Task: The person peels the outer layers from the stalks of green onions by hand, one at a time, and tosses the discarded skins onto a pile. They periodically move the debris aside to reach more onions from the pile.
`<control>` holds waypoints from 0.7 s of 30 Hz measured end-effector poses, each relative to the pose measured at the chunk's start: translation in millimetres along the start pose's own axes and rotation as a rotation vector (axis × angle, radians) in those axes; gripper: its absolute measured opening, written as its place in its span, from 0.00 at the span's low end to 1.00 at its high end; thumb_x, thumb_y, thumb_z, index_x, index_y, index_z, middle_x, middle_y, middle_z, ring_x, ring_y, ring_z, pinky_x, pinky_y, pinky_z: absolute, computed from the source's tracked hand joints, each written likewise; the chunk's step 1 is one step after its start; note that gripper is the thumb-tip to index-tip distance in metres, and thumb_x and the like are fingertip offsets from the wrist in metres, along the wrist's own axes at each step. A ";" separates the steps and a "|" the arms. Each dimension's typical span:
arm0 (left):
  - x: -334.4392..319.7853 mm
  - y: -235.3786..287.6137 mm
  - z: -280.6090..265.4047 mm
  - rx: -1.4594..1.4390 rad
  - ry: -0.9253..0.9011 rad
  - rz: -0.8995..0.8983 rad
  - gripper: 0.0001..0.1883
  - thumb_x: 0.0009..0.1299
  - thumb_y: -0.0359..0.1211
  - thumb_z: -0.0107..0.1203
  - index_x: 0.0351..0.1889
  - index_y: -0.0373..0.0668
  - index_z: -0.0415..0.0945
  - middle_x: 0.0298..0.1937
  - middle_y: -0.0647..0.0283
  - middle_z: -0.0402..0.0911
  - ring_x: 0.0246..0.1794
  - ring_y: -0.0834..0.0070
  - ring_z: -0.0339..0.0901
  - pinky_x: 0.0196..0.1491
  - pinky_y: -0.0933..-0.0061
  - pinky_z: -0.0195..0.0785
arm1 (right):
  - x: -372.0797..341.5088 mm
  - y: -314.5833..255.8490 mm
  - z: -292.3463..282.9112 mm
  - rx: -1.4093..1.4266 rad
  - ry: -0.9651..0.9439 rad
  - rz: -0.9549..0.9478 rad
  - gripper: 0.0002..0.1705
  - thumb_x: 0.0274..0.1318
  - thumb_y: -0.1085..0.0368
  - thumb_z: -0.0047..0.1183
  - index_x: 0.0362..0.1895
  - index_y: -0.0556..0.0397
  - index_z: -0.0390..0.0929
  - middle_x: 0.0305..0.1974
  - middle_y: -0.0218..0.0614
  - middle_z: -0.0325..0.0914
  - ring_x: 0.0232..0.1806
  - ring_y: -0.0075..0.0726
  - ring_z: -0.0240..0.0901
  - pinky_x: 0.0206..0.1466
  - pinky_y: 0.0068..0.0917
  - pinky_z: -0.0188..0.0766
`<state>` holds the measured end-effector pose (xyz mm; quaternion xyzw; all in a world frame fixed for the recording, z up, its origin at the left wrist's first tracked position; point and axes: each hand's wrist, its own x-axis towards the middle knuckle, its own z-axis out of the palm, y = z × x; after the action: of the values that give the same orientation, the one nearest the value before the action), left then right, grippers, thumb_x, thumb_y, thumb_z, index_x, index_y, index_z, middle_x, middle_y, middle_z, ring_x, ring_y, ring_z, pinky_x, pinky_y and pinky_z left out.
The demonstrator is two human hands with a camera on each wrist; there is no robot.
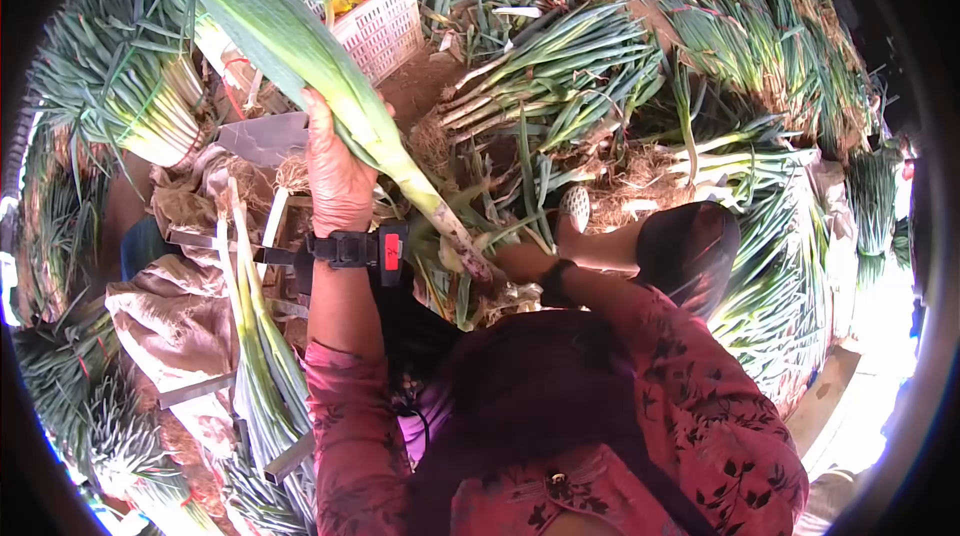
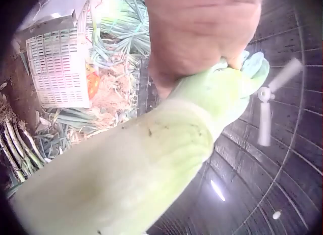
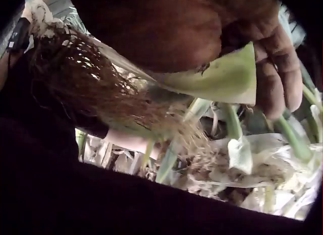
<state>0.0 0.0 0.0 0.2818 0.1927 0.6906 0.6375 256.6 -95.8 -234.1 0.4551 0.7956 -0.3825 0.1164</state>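
Observation:
My left hand (image 1: 338,166) grips a thick green onion (image 1: 370,121) partway up its stalk, thumb side up. The onion slants across the head view, broad green leaves at the upper left and its root end low near the right hand. In the left wrist view, the pale stalk (image 2: 121,174) runs close past the camera. At the root end, my right hand (image 1: 525,261) has its fingers curled round a peeled strip of pale green leaf (image 3: 222,81), which pokes out between thumb and fingers. Brown stringy roots (image 3: 106,93) hang beside it.
A flat metal blade (image 1: 265,136) lies left of the left hand. Behind it stands a white plastic crate (image 1: 385,31) with orange items. Piled green onions (image 1: 570,66) lie ahead, and bundled ones (image 1: 130,76) at left. Loose stalks (image 1: 255,326) rest beside the left forearm.

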 end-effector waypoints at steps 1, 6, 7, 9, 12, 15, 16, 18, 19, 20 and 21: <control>1.1 4.6 -2.2 -0.007 0.027 0.022 0.32 0.67 0.51 0.56 0.61 0.41 0.64 0.52 0.60 0.76 0.49 0.66 0.76 0.53 0.60 0.73 | -4.7 15.5 14.3 -0.077 -0.062 0.043 0.12 0.47 0.63 0.54 0.36 0.52 0.81 0.38 0.50 0.79 0.45 0.55 0.76 0.45 0.46 0.73; 1.7 6.4 4.8 -0.012 0.090 0.066 0.29 0.68 0.46 0.57 0.61 0.40 0.64 0.53 0.58 0.76 0.51 0.63 0.76 0.57 0.52 0.71 | -10.1 -20.2 -67.1 0.266 0.523 -0.114 0.14 0.48 0.68 0.58 0.41 0.58 0.74 0.34 0.44 0.76 0.37 0.43 0.76 0.40 0.33 0.72; 1.6 5.3 7.4 -0.011 0.089 0.069 0.29 0.68 0.46 0.57 0.61 0.40 0.64 0.53 0.58 0.76 0.51 0.63 0.76 0.57 0.52 0.71 | -18.3 -52.3 -100.7 0.586 0.585 -0.228 0.15 0.49 0.68 0.59 0.42 0.58 0.73 0.34 0.41 0.75 0.37 0.37 0.75 0.41 0.31 0.71; 0.2 4.3 8.8 0.003 0.086 0.047 0.27 0.69 0.43 0.57 0.61 0.39 0.64 0.53 0.58 0.75 0.51 0.62 0.76 0.58 0.48 0.69 | -33.6 -106.3 -148.4 0.937 0.636 -0.399 0.17 0.51 0.68 0.61 0.44 0.57 0.71 0.36 0.36 0.75 0.38 0.28 0.72 0.44 0.28 0.71; 1.0 -1.4 10.7 -0.037 0.084 0.037 0.23 0.70 0.37 0.55 0.61 0.39 0.65 0.53 0.59 0.75 0.50 0.64 0.76 0.56 0.48 0.71 | -22.3 -127.1 -169.9 0.713 0.724 -0.463 0.19 0.50 0.67 0.63 0.44 0.57 0.70 0.37 0.35 0.74 0.39 0.26 0.71 0.46 0.27 0.70; -2.2 -4.7 15.3 -0.040 0.082 0.061 0.21 0.71 0.34 0.53 0.61 0.39 0.65 0.53 0.60 0.76 0.49 0.66 0.77 0.55 0.49 0.73 | -17.4 -130.1 -172.3 0.419 0.827 -0.467 0.19 0.48 0.68 0.63 0.43 0.56 0.69 0.37 0.38 0.74 0.41 0.32 0.73 0.46 0.28 0.70; -1.6 -5.0 14.5 -0.048 0.089 0.057 0.21 0.71 0.34 0.53 0.61 0.39 0.65 0.53 0.59 0.76 0.49 0.66 0.77 0.55 0.49 0.73 | -16.6 -130.3 -169.3 0.416 0.854 -0.466 0.19 0.47 0.69 0.63 0.42 0.56 0.69 0.36 0.39 0.74 0.40 0.35 0.73 0.46 0.30 0.71; -1.3 -6.4 13.5 -0.058 0.093 0.049 0.21 0.71 0.34 0.53 0.61 0.39 0.65 0.53 0.59 0.75 0.49 0.66 0.77 0.55 0.49 0.73 | -16.9 -133.4 -161.3 0.411 0.883 -0.462 0.20 0.45 0.70 0.63 0.42 0.55 0.69 0.36 0.39 0.74 0.40 0.38 0.74 0.46 0.32 0.71; -0.6 -7.0 13.4 -0.045 0.098 0.071 0.21 0.71 0.34 0.53 0.61 0.39 0.65 0.53 0.59 0.75 0.50 0.66 0.76 0.56 0.49 0.73 | -17.3 -137.6 -155.3 0.204 1.025 -0.508 0.18 0.44 0.70 0.62 0.40 0.54 0.70 0.36 0.39 0.74 0.40 0.41 0.73 0.46 0.34 0.71; -0.4 -7.3 12.9 -0.032 0.105 0.094 0.22 0.71 0.34 0.53 0.61 0.38 0.65 0.53 0.58 0.75 0.50 0.66 0.76 0.56 0.49 0.72 | -18.9 -141.5 -147.7 -0.009 1.157 -0.550 0.16 0.43 0.71 0.60 0.39 0.53 0.71 0.35 0.39 0.74 0.39 0.43 0.73 0.47 0.36 0.71; 0.6 -7.3 10.9 -0.033 0.104 0.092 0.22 0.71 0.34 0.53 0.61 0.38 0.65 0.53 0.58 0.75 0.50 0.66 0.76 0.56 0.49 0.72 | -23.3 -145.4 -137.7 -0.010 1.159 -0.548 0.16 0.43 0.71 0.60 0.39 0.53 0.71 0.35 0.39 0.74 0.39 0.43 0.73 0.47 0.36 0.71</control>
<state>12.5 0.4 3.8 0.2439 0.2011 0.7358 0.5989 173.8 -54.8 -54.8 0.3676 0.8187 -0.0869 -0.4324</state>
